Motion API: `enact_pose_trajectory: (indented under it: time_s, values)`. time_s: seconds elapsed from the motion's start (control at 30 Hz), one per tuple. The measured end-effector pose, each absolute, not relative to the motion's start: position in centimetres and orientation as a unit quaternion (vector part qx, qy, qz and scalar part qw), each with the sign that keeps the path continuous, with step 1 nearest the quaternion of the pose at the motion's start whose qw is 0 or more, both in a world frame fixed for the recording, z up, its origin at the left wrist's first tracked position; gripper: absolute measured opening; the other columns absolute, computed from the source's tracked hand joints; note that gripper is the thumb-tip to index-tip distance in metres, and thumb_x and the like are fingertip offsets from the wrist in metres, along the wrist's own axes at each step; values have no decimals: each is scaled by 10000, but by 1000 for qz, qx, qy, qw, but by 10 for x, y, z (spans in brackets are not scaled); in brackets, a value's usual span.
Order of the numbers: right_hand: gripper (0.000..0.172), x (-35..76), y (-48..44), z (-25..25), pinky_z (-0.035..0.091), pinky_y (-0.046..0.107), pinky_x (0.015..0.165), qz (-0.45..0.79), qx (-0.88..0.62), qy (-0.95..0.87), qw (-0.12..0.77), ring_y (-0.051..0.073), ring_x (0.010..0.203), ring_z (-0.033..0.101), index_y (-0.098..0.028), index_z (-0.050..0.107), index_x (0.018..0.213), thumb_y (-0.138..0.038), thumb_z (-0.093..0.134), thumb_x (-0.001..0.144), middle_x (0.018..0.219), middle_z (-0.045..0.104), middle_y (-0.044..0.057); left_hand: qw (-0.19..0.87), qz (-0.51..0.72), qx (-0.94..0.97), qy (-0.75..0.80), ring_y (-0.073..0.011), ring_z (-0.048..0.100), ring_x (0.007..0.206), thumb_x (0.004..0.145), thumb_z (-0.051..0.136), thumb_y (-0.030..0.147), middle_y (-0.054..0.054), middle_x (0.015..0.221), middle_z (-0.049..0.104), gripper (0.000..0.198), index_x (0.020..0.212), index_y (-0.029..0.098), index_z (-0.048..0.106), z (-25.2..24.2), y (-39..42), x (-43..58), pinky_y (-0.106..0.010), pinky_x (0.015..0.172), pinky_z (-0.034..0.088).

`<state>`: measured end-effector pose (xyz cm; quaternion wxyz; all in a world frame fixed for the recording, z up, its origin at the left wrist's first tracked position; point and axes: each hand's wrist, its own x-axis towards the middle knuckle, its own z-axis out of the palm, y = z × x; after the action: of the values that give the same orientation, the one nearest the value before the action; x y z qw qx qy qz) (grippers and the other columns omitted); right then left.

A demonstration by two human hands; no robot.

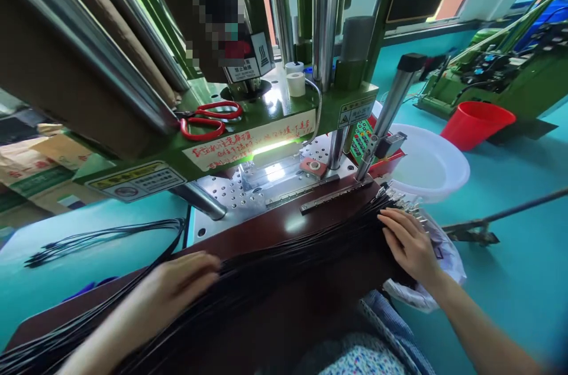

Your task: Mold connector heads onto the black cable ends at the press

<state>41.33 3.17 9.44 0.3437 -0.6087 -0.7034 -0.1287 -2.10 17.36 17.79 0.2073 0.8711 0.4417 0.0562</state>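
A long bundle of thin black cables (pixel 284 251) runs across the dark brown board (pixel 266 233), from lower left to the right edge. My right hand (pixel 410 242) lies over its right end, fingers stretched out and resting on the cables. Metal-tipped connectors (pixel 406 203) stick out just past those fingertips. My left hand (pixel 186 274) is over the bundle on the left, a little smeared by motion, with fingers extended and apart from the thumb. Whether its fingertips touch the cables is hard to see.
A green press (pixel 328 120) with steel columns stands ahead, a lit metal mould (pixel 273 174) below it. Red-handled scissors (pixel 208 120) lie on its ledge. More cables (pixel 106 233) rest at left. On the right are a white tub (pixel 448 156), a red bucket (pixel 479 123) and a white bag (pixel 452 268).
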Motion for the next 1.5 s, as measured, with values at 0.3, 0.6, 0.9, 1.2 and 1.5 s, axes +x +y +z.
enact_pose_trajectory:
  time_s: [0.3,0.6,0.9,1.2,1.5]
  values:
    - [162,413,30,86,421,394,748,-127,-608,-720,310,215,804,550,-172,631,953,-186,499,859,839,618,73,142,-31,952,270,-219,557,942,845,438,477,-90,991,591,381,1024,160,550,140,159,193,-331,811,448]
    - [125,414,31,83,407,380,743,-110,-606,-706,350,210,814,534,-173,614,911,-169,500,860,848,601,70,3,-118,972,204,-226,619,744,851,433,143,-101,816,607,127,877,106,551,158,140,198,-316,595,484]
    - [131,411,31,85,394,372,734,-99,-618,-699,347,202,809,522,-178,611,891,-176,481,874,835,597,62,-25,-29,964,265,-197,592,763,864,336,136,-80,832,577,167,887,135,502,158,151,194,-295,599,470]
    - [150,412,31,86,386,369,731,-96,-620,-700,342,197,787,529,-187,612,877,-185,462,880,819,609,51,58,-58,941,327,-222,621,816,872,418,377,-91,1017,554,241,948,163,499,152,147,202,-316,634,475]
    - [156,410,29,89,399,363,736,-93,-625,-693,347,191,783,543,-186,613,863,-185,458,877,813,609,47,185,27,932,311,-183,598,815,815,520,315,-23,858,620,152,811,191,607,144,162,204,-282,704,433]
